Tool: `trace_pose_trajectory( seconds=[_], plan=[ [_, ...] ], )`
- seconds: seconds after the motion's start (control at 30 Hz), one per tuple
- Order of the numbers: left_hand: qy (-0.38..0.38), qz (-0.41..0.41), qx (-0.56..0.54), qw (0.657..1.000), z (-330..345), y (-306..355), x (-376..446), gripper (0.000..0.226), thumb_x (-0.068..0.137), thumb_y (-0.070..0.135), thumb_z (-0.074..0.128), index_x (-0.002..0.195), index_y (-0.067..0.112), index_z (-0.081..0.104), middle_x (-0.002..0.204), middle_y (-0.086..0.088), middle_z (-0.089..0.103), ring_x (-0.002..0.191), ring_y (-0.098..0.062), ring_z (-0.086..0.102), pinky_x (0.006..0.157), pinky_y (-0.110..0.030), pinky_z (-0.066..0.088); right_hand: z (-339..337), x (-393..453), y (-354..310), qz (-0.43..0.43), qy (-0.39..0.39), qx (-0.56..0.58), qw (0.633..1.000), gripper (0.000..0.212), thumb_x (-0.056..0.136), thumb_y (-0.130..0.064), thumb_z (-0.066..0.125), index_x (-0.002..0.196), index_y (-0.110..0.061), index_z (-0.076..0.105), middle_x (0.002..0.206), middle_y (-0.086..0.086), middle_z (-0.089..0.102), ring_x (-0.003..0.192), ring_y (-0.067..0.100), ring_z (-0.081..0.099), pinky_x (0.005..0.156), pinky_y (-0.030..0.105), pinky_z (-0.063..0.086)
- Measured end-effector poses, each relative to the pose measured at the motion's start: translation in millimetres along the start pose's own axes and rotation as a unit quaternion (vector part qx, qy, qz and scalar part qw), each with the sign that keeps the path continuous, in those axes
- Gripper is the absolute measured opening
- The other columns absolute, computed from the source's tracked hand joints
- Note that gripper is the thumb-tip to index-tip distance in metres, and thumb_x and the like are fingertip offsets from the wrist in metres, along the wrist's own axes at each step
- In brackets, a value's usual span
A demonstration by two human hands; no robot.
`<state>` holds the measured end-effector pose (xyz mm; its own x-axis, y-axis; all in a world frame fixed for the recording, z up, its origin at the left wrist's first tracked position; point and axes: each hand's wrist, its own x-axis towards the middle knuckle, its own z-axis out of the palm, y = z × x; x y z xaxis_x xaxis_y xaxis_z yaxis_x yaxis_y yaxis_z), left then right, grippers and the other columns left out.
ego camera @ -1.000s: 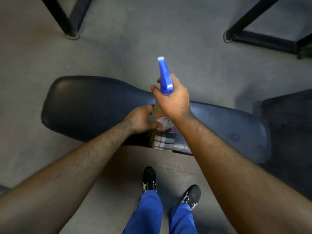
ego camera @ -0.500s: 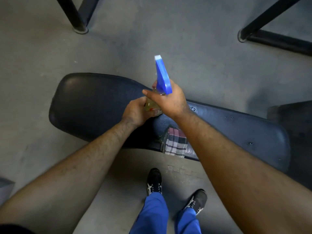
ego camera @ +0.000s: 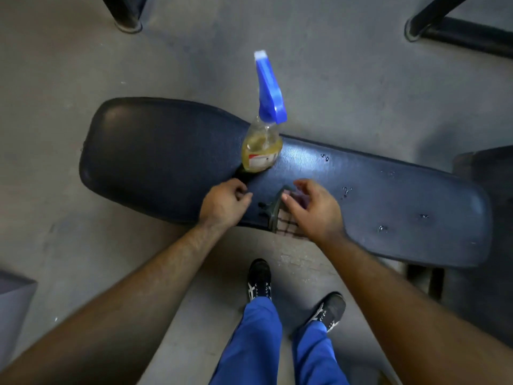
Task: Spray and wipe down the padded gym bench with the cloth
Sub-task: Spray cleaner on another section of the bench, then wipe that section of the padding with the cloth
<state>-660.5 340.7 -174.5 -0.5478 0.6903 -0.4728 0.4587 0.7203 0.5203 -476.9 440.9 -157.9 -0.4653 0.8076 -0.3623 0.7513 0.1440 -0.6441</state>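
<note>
Spray bottle [ego camera: 262,145] upright on bench [ego camera: 166,151]; checked cloth [ego camera: 286,222] beside.

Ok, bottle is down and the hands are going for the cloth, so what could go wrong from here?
1. The spray bottle stands upright on the padded bench just beyond both hands; a wide wiping stroke could knock it over or off the bench.
2. The checked cloth hangs over the bench's near edge under the right hand; a loose pinch could let it slide to the floor.
3. Droplets sit only on the right part, so the left part may be wiped dry.
</note>
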Motion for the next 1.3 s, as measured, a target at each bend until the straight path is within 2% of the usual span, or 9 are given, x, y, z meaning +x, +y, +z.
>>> trace_pose_trajectory(
  seconds=[0.1, 0.23, 0.4, 0.6, 0.77, 0.93, 1.07, 1.23, 1.3],
  plan=[
    [0.017, 0.151, 0.058, 0.987, 36, -1, -14, 0.02, 0.086, 0.031, 0.064, 0.103, 0.019, 0.066, 0.099, 0.001, 0.068, 0.094, -0.02, 0.062, 0.082, -0.036, 0.052, 23, -14, 29, -0.073, 0.024, -0.092, 0.993, 0.039, 0.087, -0.028, 0.067, 0.125, -0.018, 0.062, 0.12, 0.003, 0.065, 0.112, 0.024, 0.06, 0.096, 0.036, 0.05],
    [0.061, 0.237, 0.15, 0.958, 71, -8, -10, 0.04, 0.084, 0.019, 0.058, 0.123, 0.01, 0.061, 0.124, -0.008, 0.063, 0.116, -0.025, 0.057, 0.101, -0.04, 0.045, 54, -16, 53, -0.133, 0.02, -0.157, 0.978, 0.059, 0.088, -0.024, 0.063, 0.145, -0.016, 0.049, 0.153, 0.015, 0.044, 0.143, 0.036, 0.037, 0.118, 0.05, 0.029],
    [0.096, 0.257, 0.16, 0.948, 95, -18, -9, 0.053, 0.086, 0.018, 0.045, 0.137, 0.004, 0.051, 0.142, -0.015, 0.052, 0.135, -0.028, 0.044, 0.113, -0.043, 0.034, 85, -15, 64, -0.146, 0.054, -0.209, 0.965, 0.062, 0.095, -0.037, 0.045, 0.153, -0.018, 0.037, 0.162, 0.017, 0.027, 0.151, 0.037, 0.021, 0.123, 0.049, 0.014],
    [0.117, 0.296, 0.145, 0.937, 107, -16, -5, 0.049, 0.091, 0.014, 0.047, 0.138, 0.001, 0.049, 0.147, -0.016, 0.045, 0.14, -0.029, 0.038, 0.118, -0.043, 0.026, 55, 18, 107, -0.268, 0.057, -0.302, 0.913, 0.056, 0.103, -0.037, 0.036, 0.153, -0.011, 0.037, 0.16, 0.02, 0.031, 0.148, 0.039, 0.029, 0.122, 0.051, 0.022],
    [0.118, 0.284, 0.129, 0.943, 109, 3, 7, 0.05, 0.092, 0.015, 0.042, 0.139, -0.001, 0.047, 0.147, -0.018, 0.045, 0.139, -0.03, 0.039, 0.118, -0.043, 0.026, 53, 25, 89, -0.113, 0.111, -0.251, 0.955, 0.061, 0.099, -0.034, 0.032, 0.155, -0.01, 0.031, 0.161, 0.023, 0.024, 0.15, 0.041, 0.02, 0.123, 0.053, 0.015],
    [0.13, 0.274, 0.098, 0.948, 120, 10, 10, 0.05, 0.092, 0.015, 0.038, 0.139, -0.001, 0.048, 0.146, -0.017, 0.046, 0.139, -0.03, 0.039, 0.118, -0.044, 0.026, 30, 10, 131, -0.328, -0.004, -0.309, 0.893, 0.058, 0.098, -0.032, 0.042, 0.153, -0.014, 0.038, 0.161, 0.018, 0.029, 0.15, 0.037, 0.025, 0.122, 0.053, 0.02],
    [0.14, 0.278, 0.082, 0.947, 127, 28, 22, 0.048, 0.094, 0.015, 0.039, 0.139, 0.001, 0.047, 0.147, -0.016, 0.046, 0.14, -0.028, 0.038, 0.119, -0.04, 0.024, 33, 49, 109, -0.116, 0.128, -0.235, 0.956, 0.062, 0.093, -0.031, 0.038, 0.153, -0.013, 0.038, 0.16, 0.02, 0.03, 0.149, 0.039, 0.025, 0.122, 0.053, 0.017],
    [0.149, 0.247, 0.07, 0.955, 132, 43, 32, 0.048, 0.092, 0.011, 0.044, 0.139, 0.0, 0.047, 0.147, -0.017, 0.045, 0.141, -0.03, 0.036, 0.119, -0.044, 0.023, 8, 39, 135, -0.319, 0.0, -0.302, 0.898, 0.061, 0.095, -0.032, 0.039, 0.152, -0.012, 0.039, 0.16, 0.019, 0.03, 0.149, 0.037, 0.027, 0.122, 0.051, 0.019],
    [0.158, 0.249, 0.086, 0.952, 139, 43, 33, 0.049, 0.094, 0.014, 0.044, 0.141, 0.0, 0.045, 0.149, -0.016, 0.043, 0.143, -0.029, 0.033, 0.12, -0.044, 0.02, -15, 75, 137, -0.229, 0.048, -0.293, 0.927, 0.062, 0.094, -0.032, 0.036, 0.153, -0.012, 0.037, 0.159, 0.021, 0.032, 0.147, 0.04, 0.029, 0.121, 0.05, 0.016]
  ],
)
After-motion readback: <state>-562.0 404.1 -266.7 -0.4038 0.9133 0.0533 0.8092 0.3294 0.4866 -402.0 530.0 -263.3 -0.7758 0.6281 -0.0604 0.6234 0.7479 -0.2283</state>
